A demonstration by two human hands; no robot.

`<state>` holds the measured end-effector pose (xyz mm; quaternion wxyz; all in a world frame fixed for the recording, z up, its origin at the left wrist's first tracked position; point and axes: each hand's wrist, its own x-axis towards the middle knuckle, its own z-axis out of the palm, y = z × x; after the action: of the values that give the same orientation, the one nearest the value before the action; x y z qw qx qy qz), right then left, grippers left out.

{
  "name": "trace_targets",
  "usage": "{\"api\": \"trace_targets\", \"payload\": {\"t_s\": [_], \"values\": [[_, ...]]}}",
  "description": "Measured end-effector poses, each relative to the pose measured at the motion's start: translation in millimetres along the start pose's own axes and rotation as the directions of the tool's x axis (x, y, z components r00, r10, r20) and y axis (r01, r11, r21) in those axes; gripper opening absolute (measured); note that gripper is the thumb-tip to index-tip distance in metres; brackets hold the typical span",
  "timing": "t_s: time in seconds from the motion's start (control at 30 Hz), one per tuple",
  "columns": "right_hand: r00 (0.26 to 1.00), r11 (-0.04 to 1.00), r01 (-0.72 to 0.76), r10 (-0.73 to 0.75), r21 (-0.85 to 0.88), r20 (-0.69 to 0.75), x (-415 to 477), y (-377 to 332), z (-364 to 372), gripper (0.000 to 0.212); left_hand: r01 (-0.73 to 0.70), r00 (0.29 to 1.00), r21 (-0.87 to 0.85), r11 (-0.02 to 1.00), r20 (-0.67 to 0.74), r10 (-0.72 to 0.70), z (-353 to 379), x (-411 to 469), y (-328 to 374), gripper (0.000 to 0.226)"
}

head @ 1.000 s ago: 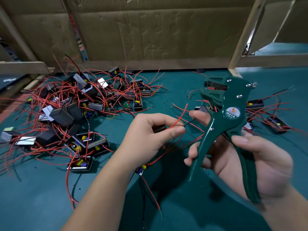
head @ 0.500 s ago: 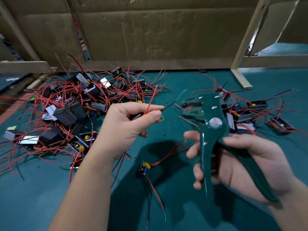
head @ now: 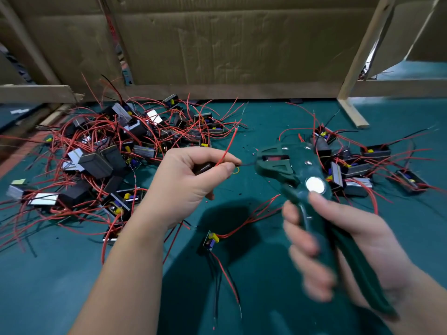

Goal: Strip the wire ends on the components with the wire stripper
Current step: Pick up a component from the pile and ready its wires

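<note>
my left hand (head: 186, 187) is curled shut around a dark component (head: 204, 168), thumb and forefinger pinching its leads. a red wire (head: 226, 151) rises up and away from my fingertips, and a thin dark wire end (head: 246, 164) pokes out past my thumb toward the wire stripper (head: 307, 170). its tip reaches the tool's mouth; whether it sits inside i cannot tell.

my right hand (head: 367, 230) grips the green stripper by both handles, thumb on top and fingers wrapped under, blurred. the head points at my left fingertips, just beside them.

below and between my hands is a small board (head: 211, 240) with red leads. beyond my left knuckles lies a big tangle of components (head: 104, 163), and beyond the stripper head a smaller heap (head: 355, 165), all on the green table (head: 266, 122).
</note>
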<state>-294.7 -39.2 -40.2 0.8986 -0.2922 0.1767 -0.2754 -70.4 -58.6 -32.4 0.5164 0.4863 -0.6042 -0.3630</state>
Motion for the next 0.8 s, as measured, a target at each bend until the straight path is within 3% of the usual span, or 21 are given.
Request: {"api": "trace_targets", "payload": {"t_s": [0.13,0.27,0.33,0.47,0.6,0.8], "values": [[0.969,0.988,0.112,-0.132,-0.106,-0.209,3.6,-1.2,-0.8,0.038,0.01,0.993,-0.152,0.988,0.114,0.008,1.4,-2.1,0.2,0.014],[0.948,0.967,0.249,-0.253,-0.046,-0.19,3.7,-6.4,-4.3,0.045,0.02,0.982,-0.142,0.99,0.189,0.007,3.8,-4.0,1.4,0.033],[0.957,0.963,0.271,-0.27,-0.004,-0.106,0.8,-11.5,-4.7,0.049,0.049,0.98,-0.086,0.995,0.197,-0.031,4.7,-3.6,1.1,0.039],[0.98,0.974,0.159,-0.176,0.164,0.096,-3.6,-15.7,-1.1,0.044,0.104,0.988,-0.007,0.995,0.113,-0.103,7.6,-0.4,0.1,0.045],[0.983,0.99,0.067,-0.087,0.126,0.161,-2.9,-10.4,-1.7,0.044,0.03,0.999,0.108,0.994,0.036,-0.034,8.5,1.1,-1.5,0.041],[0.988,0.998,-0.018,0.01,0.053,0.155,0.9,-6.8,-4.7,0.047,-0.096,0.995,0.075,0.993,0.032,0.094,6.5,0.6,0.0,0.029]]}}
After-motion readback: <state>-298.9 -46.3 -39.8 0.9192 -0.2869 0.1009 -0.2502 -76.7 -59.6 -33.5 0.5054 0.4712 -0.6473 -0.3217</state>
